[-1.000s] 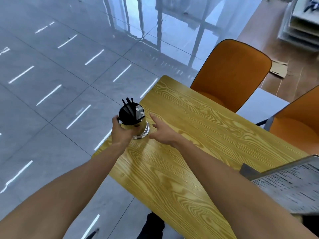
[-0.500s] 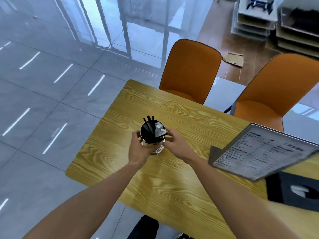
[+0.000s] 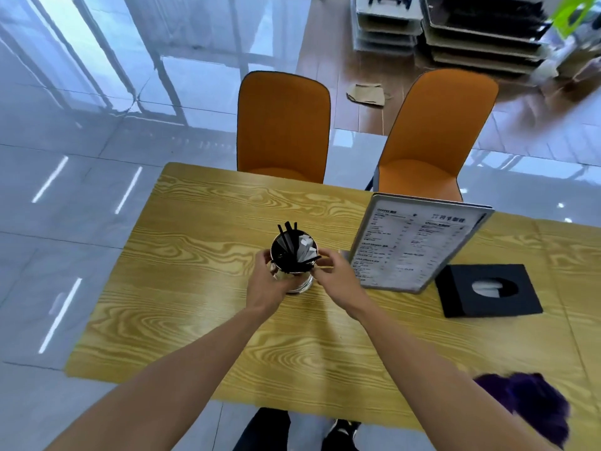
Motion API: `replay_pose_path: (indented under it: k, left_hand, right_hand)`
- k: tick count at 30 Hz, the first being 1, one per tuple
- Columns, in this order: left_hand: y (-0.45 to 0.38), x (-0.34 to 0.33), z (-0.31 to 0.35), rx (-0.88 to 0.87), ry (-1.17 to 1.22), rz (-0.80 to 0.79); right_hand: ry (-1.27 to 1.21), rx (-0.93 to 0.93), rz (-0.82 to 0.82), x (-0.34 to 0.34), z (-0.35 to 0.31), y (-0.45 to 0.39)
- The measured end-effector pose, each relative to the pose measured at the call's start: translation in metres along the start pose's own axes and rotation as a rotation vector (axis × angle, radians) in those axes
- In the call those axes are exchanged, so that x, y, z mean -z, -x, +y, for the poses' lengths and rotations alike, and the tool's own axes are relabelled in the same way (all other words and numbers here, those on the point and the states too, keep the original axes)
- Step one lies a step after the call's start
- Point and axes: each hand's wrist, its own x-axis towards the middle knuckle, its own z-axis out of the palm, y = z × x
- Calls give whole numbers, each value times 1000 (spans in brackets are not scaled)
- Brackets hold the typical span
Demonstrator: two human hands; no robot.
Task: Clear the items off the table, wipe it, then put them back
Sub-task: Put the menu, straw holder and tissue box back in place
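Observation:
A shiny metal cup [image 3: 294,262] holding black straws and white packets stands upright on the yellow wood-grain table [image 3: 201,262], near its middle. My left hand [image 3: 265,284] wraps around the cup's left side. My right hand [image 3: 336,278] grips its right side near the rim. To the right stands a tilted menu board [image 3: 413,245], and beyond it a black tissue box [image 3: 487,292] lies flat. A purple cloth [image 3: 527,405] sits blurred at the table's near right edge.
Two orange chairs [image 3: 283,125] [image 3: 435,131] are pushed in at the table's far side. Stacked trays [image 3: 461,30] and a scrap of cardboard [image 3: 367,94] lie on the floor beyond. My shoes show under the near edge.
The cup has travelled from the table's left corner toward its middle. My right hand, first flat beside it, now grips it. The view swung right, revealing the tissue box and cloth.

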Motion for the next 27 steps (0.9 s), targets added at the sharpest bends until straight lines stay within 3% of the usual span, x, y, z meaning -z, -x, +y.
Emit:
replay_pose_path:
  k: [27]
  left_hand:
    - [-14,-37,20,-39,-106,-162]
  right_hand:
    - [-92,-13,192,33,24,12]
